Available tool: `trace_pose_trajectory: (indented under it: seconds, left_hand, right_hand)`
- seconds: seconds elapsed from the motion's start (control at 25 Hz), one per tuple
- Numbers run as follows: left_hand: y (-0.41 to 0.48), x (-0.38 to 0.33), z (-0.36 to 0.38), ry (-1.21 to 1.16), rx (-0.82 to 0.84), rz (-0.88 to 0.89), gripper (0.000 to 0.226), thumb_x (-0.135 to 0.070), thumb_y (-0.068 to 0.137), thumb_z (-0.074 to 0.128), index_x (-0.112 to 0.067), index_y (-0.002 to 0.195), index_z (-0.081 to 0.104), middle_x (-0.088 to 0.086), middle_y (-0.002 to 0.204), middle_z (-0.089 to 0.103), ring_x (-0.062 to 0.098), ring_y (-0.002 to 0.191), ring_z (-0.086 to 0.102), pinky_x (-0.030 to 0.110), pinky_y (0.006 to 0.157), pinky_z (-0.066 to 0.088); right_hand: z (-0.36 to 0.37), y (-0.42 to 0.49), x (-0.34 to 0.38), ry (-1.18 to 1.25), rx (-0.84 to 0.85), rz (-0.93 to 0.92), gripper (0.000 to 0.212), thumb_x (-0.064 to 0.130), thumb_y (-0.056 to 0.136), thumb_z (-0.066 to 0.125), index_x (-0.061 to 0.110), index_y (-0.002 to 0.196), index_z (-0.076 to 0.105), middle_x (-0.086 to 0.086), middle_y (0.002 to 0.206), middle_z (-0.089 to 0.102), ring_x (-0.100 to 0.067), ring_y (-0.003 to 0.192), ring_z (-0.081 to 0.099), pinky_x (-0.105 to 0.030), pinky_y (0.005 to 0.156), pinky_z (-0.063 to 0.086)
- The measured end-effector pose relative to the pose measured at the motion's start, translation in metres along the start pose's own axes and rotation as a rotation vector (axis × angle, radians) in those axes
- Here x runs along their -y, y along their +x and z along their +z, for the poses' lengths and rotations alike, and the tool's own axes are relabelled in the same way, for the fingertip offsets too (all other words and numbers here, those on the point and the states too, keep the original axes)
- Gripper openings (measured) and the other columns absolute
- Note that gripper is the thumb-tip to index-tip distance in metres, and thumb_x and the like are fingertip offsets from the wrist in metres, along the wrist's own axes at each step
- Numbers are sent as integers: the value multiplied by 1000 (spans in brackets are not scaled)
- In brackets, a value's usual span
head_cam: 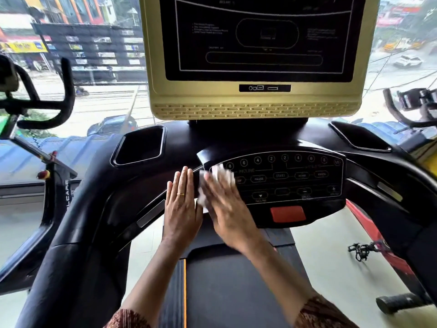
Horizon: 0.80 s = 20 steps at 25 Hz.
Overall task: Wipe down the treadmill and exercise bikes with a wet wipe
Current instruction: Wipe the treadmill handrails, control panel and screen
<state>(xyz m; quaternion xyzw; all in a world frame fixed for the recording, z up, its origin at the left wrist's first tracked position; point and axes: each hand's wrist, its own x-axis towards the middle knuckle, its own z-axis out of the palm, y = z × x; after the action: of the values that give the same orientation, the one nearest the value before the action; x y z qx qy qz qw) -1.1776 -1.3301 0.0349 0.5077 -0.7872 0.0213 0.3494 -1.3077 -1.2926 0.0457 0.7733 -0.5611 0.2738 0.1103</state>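
I stand on a black treadmill whose button panel (290,181) sits below a gold-framed screen (257,100). My right hand (227,209) presses a white wet wipe (218,172) flat against the left end of the button panel, fingers straight; the hand is motion-blurred. Beside it, my left hand (181,204) lies flat with straight fingers on the console's left edge and holds nothing. A red stop button (287,214) sits below the panel. The belt (231,287) runs under my forearms.
Two cup recesses (139,145) (359,137) flank the console. The handlebars of one exercise bike (47,110) stand at the left, and another bike (416,105) stands at the right with a pedal (360,250) low down. A large window faces a street.
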Motion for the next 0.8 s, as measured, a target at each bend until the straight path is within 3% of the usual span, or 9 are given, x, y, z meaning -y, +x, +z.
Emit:
trace_pose_trajectory:
  seconds: [0.12,0.2,0.28,0.36,0.44,0.56,0.64,0.72,0.8]
  left_hand:
    - [1,-5,0,-18,-22,-15,61,-32,94,35,4,143,29,18,152,26,25,142,15,30,117,-2]
    - [-2,-15,2,-51,5,36,62,-34,95,35,2,145,26,15,153,21,23,143,12,30,118,-1]
    - [-9,-30,6,-83,52,115,61,-38,98,33,-1,146,24,11,154,19,19,145,9,31,118,1]
    - [-14,-41,13,-101,88,129,61,-43,100,25,-3,146,23,10,155,18,16,146,4,31,118,1]
    - [-16,-45,18,-107,94,112,62,-44,101,21,-2,146,24,12,155,17,15,146,2,31,118,1]
    - [-16,-45,17,-101,83,111,62,-43,100,22,-2,146,26,12,155,17,15,146,2,30,119,0]
    - [-15,-49,16,-100,70,103,62,-43,100,26,-1,146,27,11,155,18,16,146,4,30,119,1]
    - [-15,-59,17,-97,54,97,62,-41,99,29,-1,145,27,11,155,19,16,146,5,31,119,2]
    - [-13,-71,22,-98,50,97,61,-39,98,33,-1,145,27,11,155,20,15,146,5,31,119,2]
  right_hand:
    - [-21,-51,-25,-64,32,74,52,13,95,47,7,145,34,-5,155,27,-25,145,16,-44,114,25]
    - [-37,-62,-61,-197,-11,407,55,26,94,36,1,143,35,-16,151,32,-33,141,27,-49,107,35]
    - [-52,-61,-92,-166,-29,744,71,39,90,20,-6,144,27,-24,152,24,-41,141,20,-55,109,31]
    - [-47,-55,-82,-116,-67,705,66,33,93,20,-10,143,25,-28,151,20,-47,141,12,-59,112,22]
    - [-27,-54,-40,-13,-50,454,54,23,97,31,-2,146,27,-18,154,20,-40,144,9,-53,116,15]
    - [-30,-54,-36,21,16,203,52,20,96,38,13,147,33,-5,153,32,-27,144,19,-39,116,23]
    - [-45,-53,-90,-114,-74,405,54,18,92,32,10,145,34,-14,150,35,-32,140,29,-38,115,25]
    - [-65,-51,-142,-136,-201,667,55,21,93,27,3,145,32,-18,152,25,-35,142,20,-41,116,17]
    - [-59,-38,-144,-37,-200,663,53,17,96,33,-1,146,28,-22,152,22,-36,143,8,-53,116,14]
